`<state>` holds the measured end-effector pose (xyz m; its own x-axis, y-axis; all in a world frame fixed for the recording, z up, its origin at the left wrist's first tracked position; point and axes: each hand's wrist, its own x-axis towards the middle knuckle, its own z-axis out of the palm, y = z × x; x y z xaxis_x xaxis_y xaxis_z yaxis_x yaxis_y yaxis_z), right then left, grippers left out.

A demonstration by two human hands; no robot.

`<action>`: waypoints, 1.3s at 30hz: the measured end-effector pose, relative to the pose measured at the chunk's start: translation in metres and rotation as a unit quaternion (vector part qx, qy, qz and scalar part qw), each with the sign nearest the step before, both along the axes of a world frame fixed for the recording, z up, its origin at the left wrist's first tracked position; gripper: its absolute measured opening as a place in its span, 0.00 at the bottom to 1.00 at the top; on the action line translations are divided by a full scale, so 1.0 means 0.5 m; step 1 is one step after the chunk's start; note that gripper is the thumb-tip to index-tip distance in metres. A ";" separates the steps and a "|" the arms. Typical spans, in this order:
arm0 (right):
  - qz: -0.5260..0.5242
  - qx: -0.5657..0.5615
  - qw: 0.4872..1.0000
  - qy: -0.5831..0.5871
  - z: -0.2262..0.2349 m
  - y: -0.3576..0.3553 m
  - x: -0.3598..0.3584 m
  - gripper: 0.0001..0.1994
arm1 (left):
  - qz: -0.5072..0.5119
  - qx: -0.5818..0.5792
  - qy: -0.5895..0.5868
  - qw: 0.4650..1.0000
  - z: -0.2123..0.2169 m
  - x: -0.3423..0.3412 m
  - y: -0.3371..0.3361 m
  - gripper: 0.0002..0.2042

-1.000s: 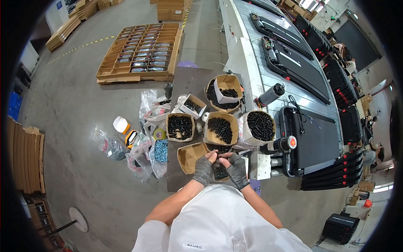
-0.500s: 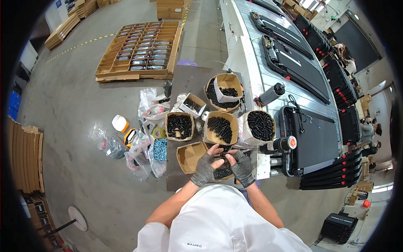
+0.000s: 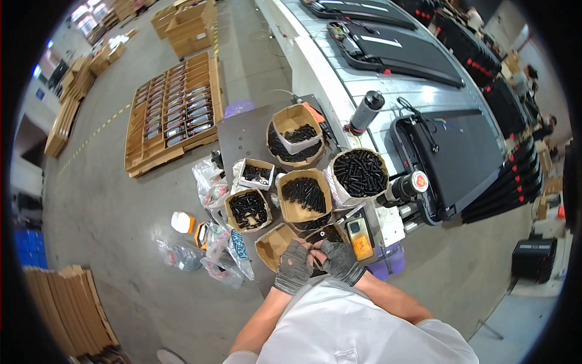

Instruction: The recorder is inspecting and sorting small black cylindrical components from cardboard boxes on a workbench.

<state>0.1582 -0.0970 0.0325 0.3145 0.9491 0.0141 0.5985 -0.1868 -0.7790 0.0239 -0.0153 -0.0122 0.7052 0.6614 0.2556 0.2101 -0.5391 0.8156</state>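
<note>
My left hand and my right hand, both in grey fingerless gloves, meet low in front of me. Their fingertips are pinched close together, and what they may hold is too small to make out. Just beyond them sits a box of small dark parts, partly hidden by my hands. Beside my left hand stands an open cardboard box with its bare bottom showing. Farther out are a box of black screws, a box of black cylindrical parts and a smaller box of black pieces.
A phone lies right of my hands. A grey power driver and a black cylindrical tool stand near the white conveyor bench, which carries black treadmill-like units. Plastic bags lie at left, with a divided cardboard tray on the floor.
My view has turned, so the scene sits rotated. My hands, earlier apart with fingers spread over the near box, have come together with fingertips pinched. The phone now shows beside them.
</note>
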 end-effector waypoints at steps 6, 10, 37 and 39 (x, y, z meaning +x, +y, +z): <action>-0.058 0.068 0.995 0.035 -0.012 0.036 0.029 0.07 | 0.001 0.129 0.039 0.991 0.065 0.054 0.045 0.21; -0.087 0.060 0.982 0.155 -0.008 0.050 0.040 0.07 | -0.073 0.112 0.025 0.991 0.098 0.079 0.081 0.23; -0.287 -0.118 0.667 0.678 -0.086 -0.048 0.107 0.12 | -0.374 0.037 0.314 0.872 -0.068 0.273 0.254 0.15; -0.281 -0.102 0.682 0.667 -0.095 -0.052 0.095 0.12 | -0.377 0.037 0.320 0.868 -0.071 0.271 0.254 0.15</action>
